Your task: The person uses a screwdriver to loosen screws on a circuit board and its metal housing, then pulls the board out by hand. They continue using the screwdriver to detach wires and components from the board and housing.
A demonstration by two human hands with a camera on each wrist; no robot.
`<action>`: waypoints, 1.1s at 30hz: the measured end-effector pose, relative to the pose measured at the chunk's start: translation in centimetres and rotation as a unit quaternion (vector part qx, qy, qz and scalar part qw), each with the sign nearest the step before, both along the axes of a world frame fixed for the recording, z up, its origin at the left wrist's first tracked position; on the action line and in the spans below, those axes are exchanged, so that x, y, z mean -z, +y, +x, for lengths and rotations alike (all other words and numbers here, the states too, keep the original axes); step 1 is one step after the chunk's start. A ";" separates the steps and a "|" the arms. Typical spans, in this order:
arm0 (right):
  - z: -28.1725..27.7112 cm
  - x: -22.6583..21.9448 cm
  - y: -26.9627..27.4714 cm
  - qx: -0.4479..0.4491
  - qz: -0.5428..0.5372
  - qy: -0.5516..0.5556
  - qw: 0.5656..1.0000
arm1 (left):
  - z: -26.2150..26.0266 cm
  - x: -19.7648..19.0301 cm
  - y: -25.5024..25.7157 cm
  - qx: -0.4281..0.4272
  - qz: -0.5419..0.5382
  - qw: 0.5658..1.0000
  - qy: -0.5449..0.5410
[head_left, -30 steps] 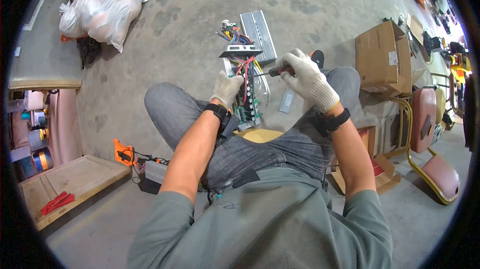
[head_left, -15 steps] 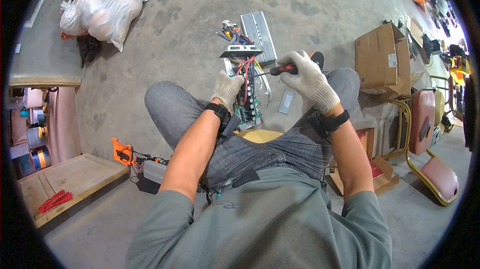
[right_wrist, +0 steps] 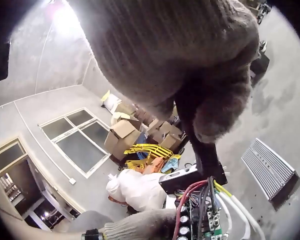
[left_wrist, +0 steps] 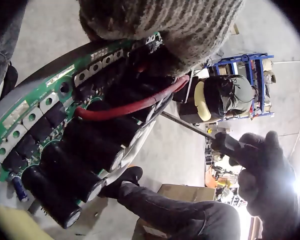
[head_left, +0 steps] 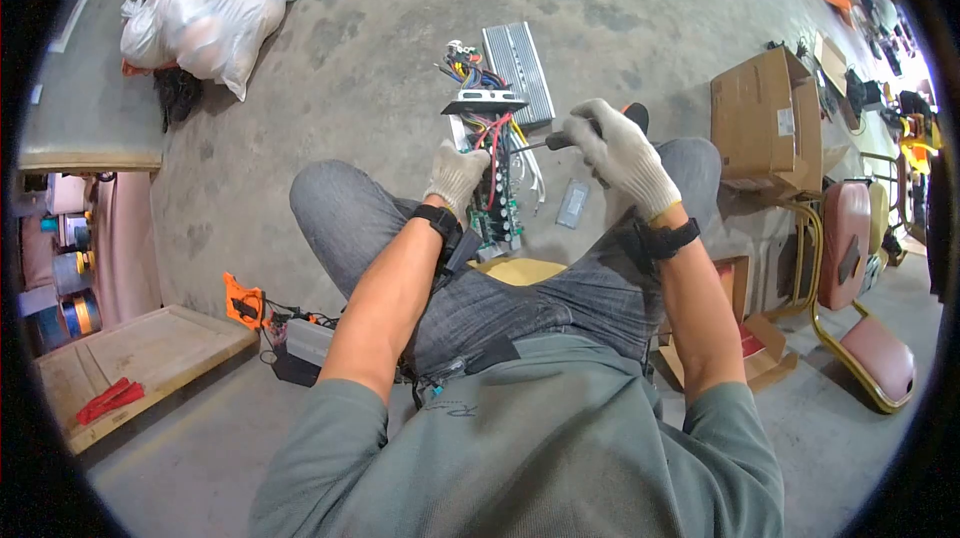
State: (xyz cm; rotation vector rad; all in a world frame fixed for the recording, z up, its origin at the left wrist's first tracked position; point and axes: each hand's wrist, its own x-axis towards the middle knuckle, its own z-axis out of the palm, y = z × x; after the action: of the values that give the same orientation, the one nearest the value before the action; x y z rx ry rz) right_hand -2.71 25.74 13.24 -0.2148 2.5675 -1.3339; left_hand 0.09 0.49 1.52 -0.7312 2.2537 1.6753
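Observation:
Both hands wear knitted gloves. My left hand [head_left: 457, 173] grips the side of a long circuit board [left_wrist: 37, 107] with black capacitors [left_wrist: 62, 195] and a thick red wire [left_wrist: 125, 107] arching over it. My right hand [head_left: 625, 158] holds a screwdriver [head_left: 558, 141] by its dark handle, the shaft pointing left into the board's wires; the tip is hidden among them. At the board's far end stands a slotted end plate [head_left: 485, 103] with a bundle of coloured wires [head_left: 462, 63] beyond it. White wires [right_wrist: 240, 210] hang along the board's right side.
A ribbed silver metal cover [head_left: 518, 68] lies on the floor just beyond the board. A small grey plate [head_left: 573, 204] lies right of it, between the knees. Farther right are a cardboard box [head_left: 755, 118] and a chair [head_left: 850, 238]; white bags [head_left: 220, 33] sit at far left.
The right hand's fingers have shifted and turned on the screwdriver handle, and its red part no longer shows. The left hand and board stay in place.

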 end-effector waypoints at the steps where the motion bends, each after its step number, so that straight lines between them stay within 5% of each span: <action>1: -0.2 0.6 0.3 0.001 0.000 0.000 1.000 | 0.1 -0.1 -0.1 0.009 -0.012 1.000 0.009; 4: -0.5 1.8 1.0 -0.062 0.073 0.096 0.991 | -0.1 0.0 0.0 0.007 -0.016 1.000 0.018; 6: 0.0 1.5 1.2 -0.069 -0.023 0.090 0.993 | 0.1 0.2 0.1 -0.005 -0.007 1.000 0.016; 10: 0.5 0.2 0.0 -0.017 0.015 0.157 0.987 | -0.1 0.3 -0.1 -0.005 0.026 1.000 0.012; 12: -0.2 -1.2 -0.1 0.051 0.057 -0.135 0.988 | -0.2 0.4 0.0 -0.002 0.045 0.999 0.014; 13: -0.2 -0.5 0.3 0.053 0.056 -0.134 0.988 | -0.2 0.3 0.0 0.006 0.013 1.000 0.014; 15: 0.0 1.2 0.9 -0.031 0.030 0.089 0.995 | -0.2 0.2 -0.1 0.013 -0.020 1.000 0.013; 19: 0.4 1.4 1.1 -0.039 -0.027 0.068 0.997 | -0.1 1.4 -0.4 0.013 -0.012 1.000 0.013; 22: 0.5 0.8 0.1 0.000 0.020 0.151 0.988 | -0.2 1.7 -0.5 0.019 -0.018 0.999 0.027; 24: -0.1 -1.3 0.2 0.023 0.029 -0.129 0.991 | -0.3 1.0 -0.2 0.015 -0.011 0.999 0.032; 25: -0.1 -0.7 0.5 0.024 0.028 -0.129 0.991 | -0.3 0.2 -0.1 0.013 -0.014 1.000 0.018; 27: 0.3 1.0 1.2 -0.057 -0.023 0.069 0.996 | -0.2 0.1 -0.3 0.010 -0.019 1.000 0.003; 30: 0.6 1.7 1.0 -0.057 -0.010 0.155 0.986 | -0.2 0.4 -0.5 0.023 0.053 0.998 0.005; 33: 0.6 0.8 0.2 0.021 0.051 0.032 0.998 | -0.1 0.2 -0.1 0.024 -0.043 0.999 -0.008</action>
State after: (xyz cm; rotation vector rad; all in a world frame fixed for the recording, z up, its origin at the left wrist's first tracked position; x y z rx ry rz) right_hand -2.14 25.92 12.40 -0.1880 2.6990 -1.2262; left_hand 0.02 0.35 1.36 -0.7025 2.3254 1.5539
